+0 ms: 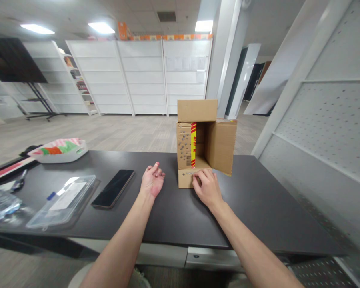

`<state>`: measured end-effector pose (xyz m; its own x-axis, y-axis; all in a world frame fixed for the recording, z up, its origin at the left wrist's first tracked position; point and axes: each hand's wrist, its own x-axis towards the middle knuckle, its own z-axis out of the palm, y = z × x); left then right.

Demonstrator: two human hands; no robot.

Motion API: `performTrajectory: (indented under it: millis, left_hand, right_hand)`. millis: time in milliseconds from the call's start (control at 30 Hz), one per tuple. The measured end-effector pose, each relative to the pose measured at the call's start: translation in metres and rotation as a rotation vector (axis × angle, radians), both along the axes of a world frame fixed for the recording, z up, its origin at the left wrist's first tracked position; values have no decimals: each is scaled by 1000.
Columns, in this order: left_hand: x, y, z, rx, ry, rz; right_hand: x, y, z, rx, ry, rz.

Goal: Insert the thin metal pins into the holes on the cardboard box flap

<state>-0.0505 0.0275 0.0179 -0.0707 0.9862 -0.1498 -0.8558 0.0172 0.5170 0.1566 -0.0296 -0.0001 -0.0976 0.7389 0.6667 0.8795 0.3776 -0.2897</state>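
A cardboard box [184, 144] stands on the dark table with its flaps spread and its opening facing me. Many small grey round pieces dot its left flap, beside a strip of yellow and red tape [193, 145]. More small pieces sit in a row along the lower flap [186, 182]. My right hand [207, 186] rests at that flap, thumb and fingertips drawn together; whatever they pinch is hidden. Left of the box, my left hand [153, 182] is turned palm up just above the table. Its fingers curl inward, and their contents, if any, cannot be made out.
A black phone [114, 189] and a clear plastic case [64, 202] lie on the table [264, 204] to the left. Beyond are a white basket [78, 154] with colourful contents and a clear plastic bottle [1, 202]. A perforated white panel [327, 120] borders the right side.
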Motion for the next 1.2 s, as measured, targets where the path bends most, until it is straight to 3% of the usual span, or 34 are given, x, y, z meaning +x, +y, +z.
performTrajectory:
  millis: [333,1200]
  left_hand:
    - [-5,3,-4,-37,-84,-51]
    - [-5,3,-7,-22,-63,-73]
  right_hand:
    - [0,-2,2,4,-10,-2]
    - [0,-3,2,2,-50,-9]
